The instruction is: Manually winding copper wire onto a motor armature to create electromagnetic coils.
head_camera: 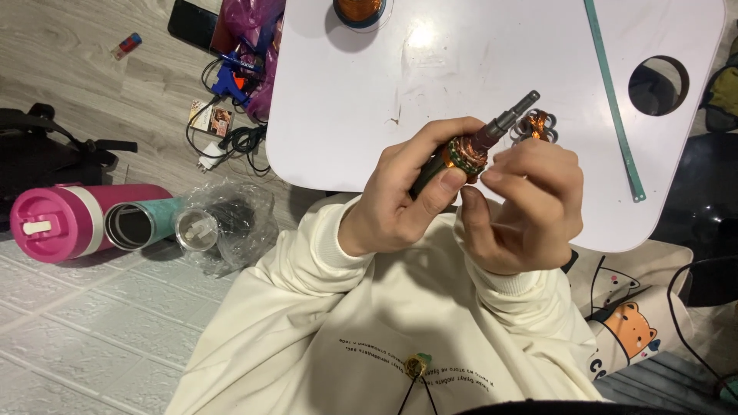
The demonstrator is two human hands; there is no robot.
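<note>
My left hand [407, 192] grips a small motor armature [469, 150] with copper windings and a grey metal shaft pointing up and to the right. My right hand [523, 204] pinches at the winding end of the armature with thumb and forefinger. A loose curl of copper wire [536, 125] shows just past the shaft, above the right hand. Both hands are held over the near edge of a white lap table [430, 84]. I wear a cream sweatshirt.
A teal strip [613, 92] lies on the table beside a round hole [658, 84]. A copper wire spool [360, 11] stands at the far edge. On the floor at left lie a pink bottle [69, 220], a teal cup [146, 223], a plastic bag, cables and a black bag.
</note>
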